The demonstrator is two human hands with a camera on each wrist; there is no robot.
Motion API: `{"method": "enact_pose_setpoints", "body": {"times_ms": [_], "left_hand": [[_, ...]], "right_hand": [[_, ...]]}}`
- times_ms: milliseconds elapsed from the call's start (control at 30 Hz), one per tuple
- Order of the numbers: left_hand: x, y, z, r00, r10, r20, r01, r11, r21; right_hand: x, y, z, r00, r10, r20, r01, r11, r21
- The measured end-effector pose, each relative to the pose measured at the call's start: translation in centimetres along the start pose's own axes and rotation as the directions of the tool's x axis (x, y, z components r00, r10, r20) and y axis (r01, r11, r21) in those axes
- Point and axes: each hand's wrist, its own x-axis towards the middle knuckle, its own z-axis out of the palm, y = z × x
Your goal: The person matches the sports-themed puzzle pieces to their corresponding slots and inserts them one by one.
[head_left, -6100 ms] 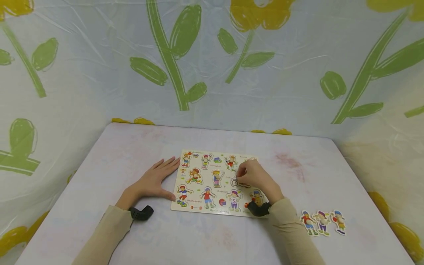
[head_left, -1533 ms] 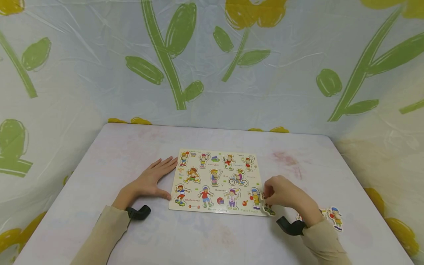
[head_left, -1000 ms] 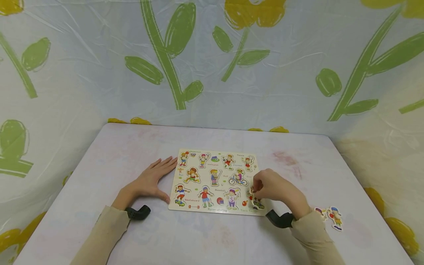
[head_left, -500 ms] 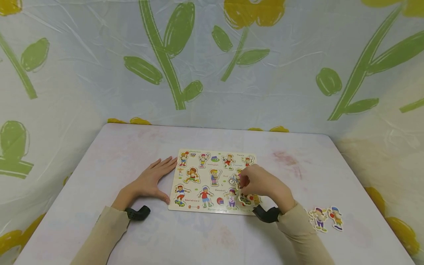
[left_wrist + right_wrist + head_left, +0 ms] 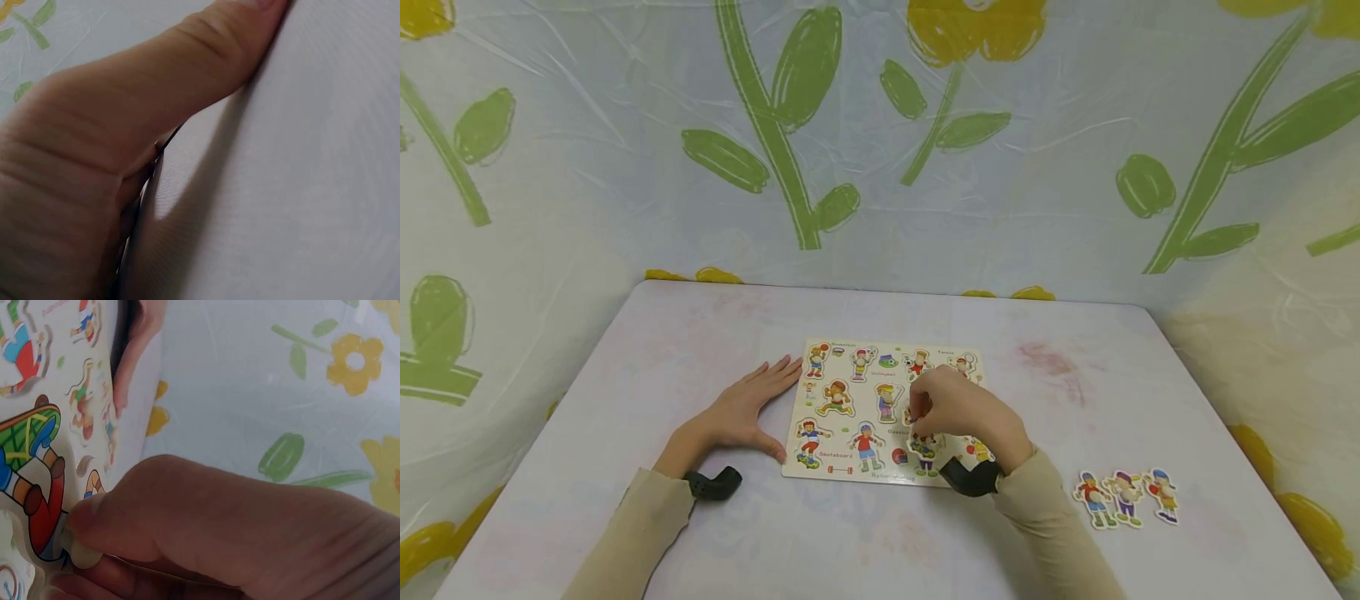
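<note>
The person's right hand had its thumb and fingertips drawn together on the small pale knob of the skateboarder piece, and that cutout hung over the near, right-hand part of the puzzle board. It covered the top of the printed baseball figure; I couldn't tell whether its lower edge touched the board. Seen close from the right wrist, the piece showed a red sleeve and a green skateboard.

The left hand lay palm down with fingers straight and spread, gripping nothing, its fingertips and thumb tip reaching the board's left edge.

On the board, the basketball figure, the volleyball figure, the runner and the golfer sat in their places. The skateboard slot, at the near left corner, showed only its printed picture, and so did the roller-skating slot beside it.

Off to the right, well apart from the board, three loose cutouts lay in a row: a red-shirted figure, a purple-capped one just beside it, then a yellow-skirted one.

Both beige sleeves stretched across the pale table. Beyond it hung a whitish cloth with green stems and yellow flowers.
</note>
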Motion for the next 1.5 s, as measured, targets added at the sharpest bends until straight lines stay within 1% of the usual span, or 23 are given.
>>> {"method": "enact_pose_setpoints", "body": {"times_ms": [133,300,400,567,767,1033,1267,1500], "left_hand": [[0.0,0.0,-0.1,1.0,0.001,0.004,-0.001,1.0,0.005],[0.0,0.0,-0.1,1.0,-0.008,0.012,0.007,1.0,0.011],[-0.1,0.1,-0.1,1.0,-0.012,0.005,0.012,1.0,-0.006],[-0.1,0.2,-0.1,1.0,-0.001,-0.003,0.0,1.0,-0.025],[-0.2,0.0,-0.1,1.0,0.012,-0.005,-0.013,1.0,-0.028],[-0.1,0.0,-0.2,0.999,0.029,-0.015,-0.029,0.999,-0.034],[-0.1,0.0,-0.2,1.0,0.018,-0.003,-0.018,0.999,-0.035],[-0.1,-0.1,-0.2,0.999,0.046,-0.012,-0.047,0.998,-0.032]], "right_hand": [[0.8,-0.6,0.1,0.999,-0.037,0.012,0.037,0.999,0.022],[1.8,-1.4,0.3,0.999,-0.042,0.025,0.041,0.999,0.035],[2.3,-1.8,0.4,0.998,-0.05,0.027,0.049,0.998,0.046],[3.2,-2.6,0.9,0.997,-0.068,0.02,0.067,0.996,0.051],[4.0,-3.9,1.3,0.995,-0.089,0.042,0.086,0.993,0.08],[5.1,-5.1,1.8,0.992,-0.113,0.048,0.11,0.992,0.055],[6.1,-6.0,3.0,0.99,-0.136,0.042,0.134,0.99,0.053],[6.9,-6.2,4.5,0.99,-0.138,0.035,0.136,0.989,0.054]]}}
